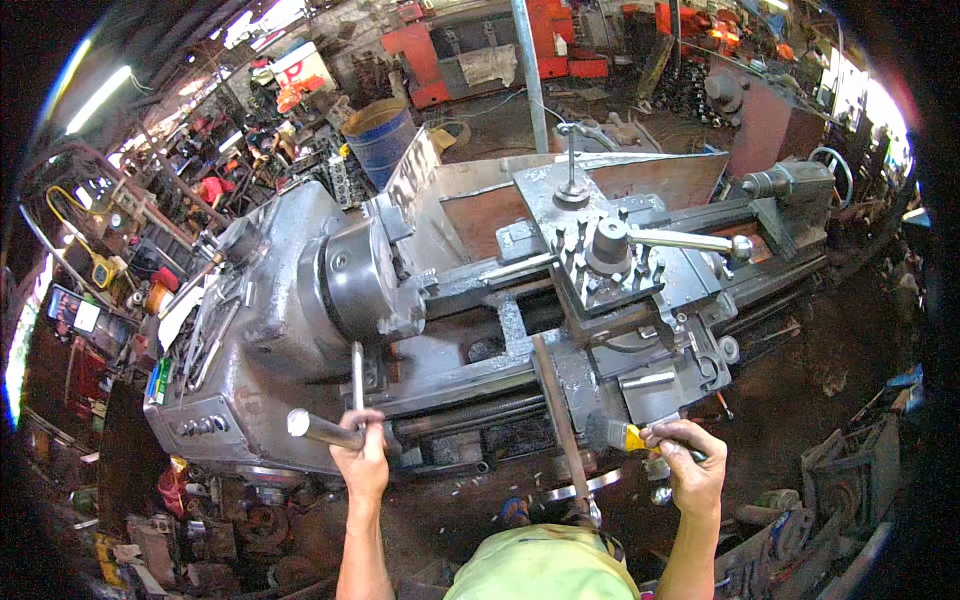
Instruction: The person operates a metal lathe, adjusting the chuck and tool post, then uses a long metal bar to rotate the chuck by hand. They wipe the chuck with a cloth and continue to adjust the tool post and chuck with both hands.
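My left hand (362,455) is closed around a metal T-handled chuck key (328,430) in front of the lathe headstock. The key's thinner bar (358,378) points up to just below the big round chuck (358,280); whether it touches the chuck I cannot tell. On the right, my right hand (690,462) grips a paintbrush (633,438) with a yellow band and dark bristles. Those bristles lie close beside a long upright lever (562,415) on the front of the carriage. Above the brush sits the tool post (610,250) with its ball-ended handle (690,240).
Metal chips cover the lathe bed (455,375). Hand tools lie on top of the headstock (290,240). The tailstock (790,182) stands at the far right end. Behind the machine are a blue drum (380,140) and a grey post (530,75). Metal parts clutter the lower left floor.
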`<state>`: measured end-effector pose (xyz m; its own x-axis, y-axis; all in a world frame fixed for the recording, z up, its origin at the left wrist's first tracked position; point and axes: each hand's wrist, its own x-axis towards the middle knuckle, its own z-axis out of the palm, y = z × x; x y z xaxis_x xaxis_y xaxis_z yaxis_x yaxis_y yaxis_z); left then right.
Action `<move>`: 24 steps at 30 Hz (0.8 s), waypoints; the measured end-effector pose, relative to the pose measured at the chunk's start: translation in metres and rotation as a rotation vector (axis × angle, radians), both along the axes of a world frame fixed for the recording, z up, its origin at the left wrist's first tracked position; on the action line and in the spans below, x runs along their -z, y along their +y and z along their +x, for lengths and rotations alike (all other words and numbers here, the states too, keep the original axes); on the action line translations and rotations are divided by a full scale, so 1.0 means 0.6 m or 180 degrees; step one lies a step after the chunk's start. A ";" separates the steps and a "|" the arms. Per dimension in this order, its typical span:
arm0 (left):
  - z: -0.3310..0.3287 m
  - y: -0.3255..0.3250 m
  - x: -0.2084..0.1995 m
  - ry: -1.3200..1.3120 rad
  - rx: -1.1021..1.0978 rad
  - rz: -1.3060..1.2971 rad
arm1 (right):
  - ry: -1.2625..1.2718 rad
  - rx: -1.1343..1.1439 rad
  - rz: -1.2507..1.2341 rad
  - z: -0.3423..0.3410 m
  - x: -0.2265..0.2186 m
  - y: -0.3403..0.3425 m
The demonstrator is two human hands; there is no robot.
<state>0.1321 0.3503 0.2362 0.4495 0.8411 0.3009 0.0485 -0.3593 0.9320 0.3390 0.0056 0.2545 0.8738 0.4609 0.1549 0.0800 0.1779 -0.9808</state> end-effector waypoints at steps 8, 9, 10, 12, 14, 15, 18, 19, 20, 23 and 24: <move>0.207 0.124 -0.146 0.0871 -0.0046 0.1334 | -0.0304 -0.0124 0.0099 0.020 -0.012 0.049; 0.221 0.133 -0.156 0.0928 -0.0073 0.1096 | -0.0451 -0.0126 0.0102 0.023 -0.014 0.059; 0.222 0.139 -0.166 0.0792 -0.0069 0.0928 | -0.0619 -0.0124 0.0050 0.027 -0.016 0.070; 0.203 0.137 -0.174 0.0587 -0.0063 0.0693 | -0.0646 -0.0195 0.0150 0.030 -0.019 0.098; 0.164 0.120 -0.174 0.0431 0.0135 0.0715 | -0.0828 -0.0207 0.0434 0.036 -0.026 0.140; 0.137 0.108 -0.173 0.0470 0.0220 0.0550 | -0.1040 -0.0186 0.0438 0.040 -0.031 0.166; 0.074 0.060 -0.159 0.0391 0.0301 0.0259 | -0.1297 -0.0215 0.0622 0.055 -0.051 0.276; 0.055 0.042 -0.152 0.0421 0.0233 0.0209 | -0.1204 -0.0055 0.0742 0.062 -0.055 0.327; 0.034 0.025 -0.146 0.0474 0.0200 0.0086 | -0.1096 -0.0003 0.0798 0.072 -0.056 0.377; -0.018 -0.017 -0.122 0.0594 0.0036 -0.0110 | 0.0086 -0.0072 0.0860 0.103 -0.032 0.533; -0.033 -0.027 -0.112 0.0530 0.0024 -0.0241 | 0.0884 -0.0247 0.1000 0.108 -0.015 0.577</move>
<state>0.1125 0.3342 0.3035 0.4941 0.8550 0.1576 0.2019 -0.2892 0.9357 0.4037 0.3519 0.2636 0.8667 0.4950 0.0619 -0.2050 0.4665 -0.8604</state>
